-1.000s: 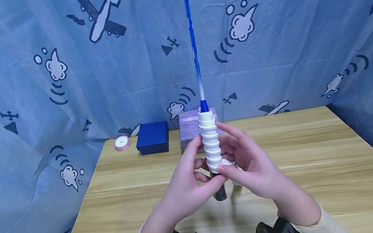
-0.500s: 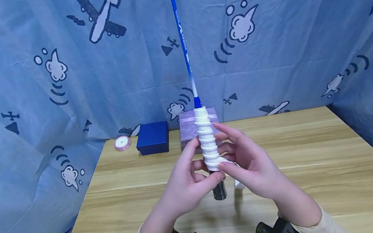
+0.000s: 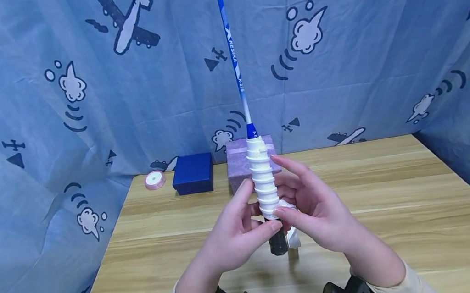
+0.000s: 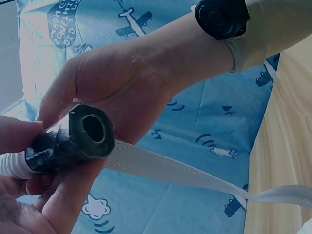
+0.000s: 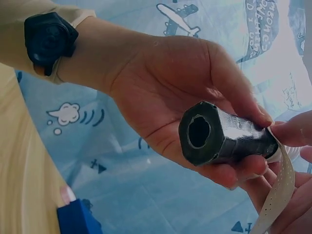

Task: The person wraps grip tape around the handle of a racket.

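A badminton racket (image 3: 234, 59) with a thin blue, lettered shaft stands up between both hands, its head out of view. White perforated grip tape (image 3: 263, 176) winds in ridged turns around most of its handle, leaving the black butt end (image 5: 202, 134) bare. My left hand (image 3: 234, 238) holds the lower handle, thumb across the front and fingers behind. At the lowest turn, my right hand (image 3: 316, 213) pinches the tape with the thumb, its index fingertip higher along the wrap. A loose tape tail (image 4: 170, 168) runs off from the handle, twisted farther along.
On the wooden table (image 3: 388, 199), a purple box (image 3: 238, 164) stands behind the racket. To its left are a dark blue box (image 3: 192, 173) and a pink ribbon spool (image 3: 154, 180). A blue patterned curtain (image 3: 164, 87) hangs behind the table.
The racket has turned so its shaft lettering faces me, and its shaft now leans farther left. My left index fingertip sits slightly lower. The loose tape tail has shifted and hangs lower.
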A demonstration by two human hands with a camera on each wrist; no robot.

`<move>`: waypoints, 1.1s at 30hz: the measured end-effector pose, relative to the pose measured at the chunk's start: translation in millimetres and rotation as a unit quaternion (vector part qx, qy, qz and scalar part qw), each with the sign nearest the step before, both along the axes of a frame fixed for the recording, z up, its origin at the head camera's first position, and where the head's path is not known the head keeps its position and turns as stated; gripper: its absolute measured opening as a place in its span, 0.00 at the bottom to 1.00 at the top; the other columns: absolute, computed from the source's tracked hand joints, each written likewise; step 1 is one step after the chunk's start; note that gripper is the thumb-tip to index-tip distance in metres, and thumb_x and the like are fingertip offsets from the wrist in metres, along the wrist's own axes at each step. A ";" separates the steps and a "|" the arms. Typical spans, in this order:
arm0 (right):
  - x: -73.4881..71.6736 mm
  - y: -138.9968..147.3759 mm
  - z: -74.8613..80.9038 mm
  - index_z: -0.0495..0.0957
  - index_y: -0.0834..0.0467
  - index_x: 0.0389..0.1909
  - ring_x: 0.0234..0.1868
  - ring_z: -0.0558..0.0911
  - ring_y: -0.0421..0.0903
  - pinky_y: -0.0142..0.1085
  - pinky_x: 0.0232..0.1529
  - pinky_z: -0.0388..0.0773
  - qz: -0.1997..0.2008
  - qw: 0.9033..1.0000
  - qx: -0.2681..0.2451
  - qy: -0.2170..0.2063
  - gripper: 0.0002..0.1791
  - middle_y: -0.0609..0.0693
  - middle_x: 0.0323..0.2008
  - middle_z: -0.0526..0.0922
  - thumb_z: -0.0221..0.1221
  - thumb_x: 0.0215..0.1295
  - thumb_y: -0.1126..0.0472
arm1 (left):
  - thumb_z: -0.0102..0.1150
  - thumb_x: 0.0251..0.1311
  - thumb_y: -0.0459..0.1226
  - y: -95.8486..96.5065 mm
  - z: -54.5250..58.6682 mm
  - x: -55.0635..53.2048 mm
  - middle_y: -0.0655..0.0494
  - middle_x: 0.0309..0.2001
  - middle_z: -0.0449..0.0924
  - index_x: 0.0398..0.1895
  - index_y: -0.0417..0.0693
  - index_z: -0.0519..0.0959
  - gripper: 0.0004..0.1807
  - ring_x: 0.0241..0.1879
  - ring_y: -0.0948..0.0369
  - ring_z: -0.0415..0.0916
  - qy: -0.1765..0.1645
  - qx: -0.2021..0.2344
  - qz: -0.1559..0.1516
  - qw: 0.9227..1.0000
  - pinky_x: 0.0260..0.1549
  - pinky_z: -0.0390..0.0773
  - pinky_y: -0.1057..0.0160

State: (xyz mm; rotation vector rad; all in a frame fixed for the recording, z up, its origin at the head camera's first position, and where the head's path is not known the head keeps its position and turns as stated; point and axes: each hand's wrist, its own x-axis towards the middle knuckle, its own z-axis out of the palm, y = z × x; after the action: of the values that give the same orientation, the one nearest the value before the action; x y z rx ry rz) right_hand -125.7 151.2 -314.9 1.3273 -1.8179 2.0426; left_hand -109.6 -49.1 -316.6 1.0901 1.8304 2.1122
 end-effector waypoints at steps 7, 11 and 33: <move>-0.7 -2.1 0.7 0.50 0.71 0.78 0.54 0.83 0.48 0.34 0.54 0.84 -0.024 1.000 0.002 0.017 0.45 0.58 0.58 0.78 0.57 0.61 0.86 | 0.63 0.65 0.27 2.7 4.7 5.8 0.48 0.63 0.68 0.76 0.53 0.59 0.39 0.46 0.58 0.84 0.019 -0.084 0.087 0.992 0.36 0.90 0.57; 0.9 -4.1 0.9 0.53 0.70 0.77 0.54 0.82 0.47 0.33 0.53 0.83 -0.065 0.998 0.008 0.017 0.45 0.56 0.56 0.79 0.59 0.59 0.86 | 0.73 0.58 0.30 7.2 7.2 10.6 0.57 0.59 0.74 0.75 0.61 0.62 0.44 0.36 0.64 0.82 0.030 -0.142 0.189 0.971 0.30 0.88 0.63; 0.4 1.2 1.6 0.52 0.68 0.79 0.57 0.82 0.47 0.34 0.53 0.85 -0.081 0.996 0.037 0.020 0.47 0.58 0.59 0.78 0.59 0.59 0.87 | 0.73 0.59 0.30 10.8 5.6 11.1 0.60 0.58 0.73 0.74 0.64 0.65 0.43 0.31 0.64 0.82 0.019 -0.149 0.207 0.967 0.25 0.88 0.62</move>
State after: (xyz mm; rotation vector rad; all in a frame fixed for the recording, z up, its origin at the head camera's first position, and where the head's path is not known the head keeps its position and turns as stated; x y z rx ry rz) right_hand -125.3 152.4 -313.3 1.1856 -1.9321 1.8724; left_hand -98.5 -38.3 -311.0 0.7282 2.4718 1.9152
